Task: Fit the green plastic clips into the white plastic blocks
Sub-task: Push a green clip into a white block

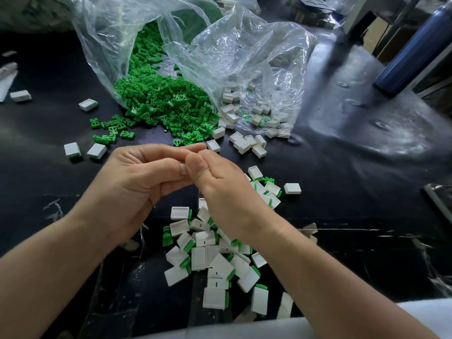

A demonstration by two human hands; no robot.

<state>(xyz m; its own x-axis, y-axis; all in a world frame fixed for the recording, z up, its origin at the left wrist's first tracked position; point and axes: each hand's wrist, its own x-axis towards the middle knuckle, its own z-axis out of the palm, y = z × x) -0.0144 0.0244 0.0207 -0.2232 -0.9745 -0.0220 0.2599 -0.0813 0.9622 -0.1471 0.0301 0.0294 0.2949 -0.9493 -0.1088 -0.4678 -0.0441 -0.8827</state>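
Meeting above desk (342,172), left grip (137,182) and right grip (220,189) press curled fingertips together; whether anything is pinched between them, cannot tell. Beyond grips, green clips (161,99) spill from plastic bag (244,57). Just beyond right grip, loose white blocks (247,143). Below right grip, fitted blocks (215,258) heaped near desk edge.

The clips (161,101) are matt green plastic, the blocks (215,265) smooth dull white plastic. The bag (244,52) is clear film, glossy and crinkled. The table (354,148) is shiny black, scuffed. The bottle (413,52) is smooth satin blue.
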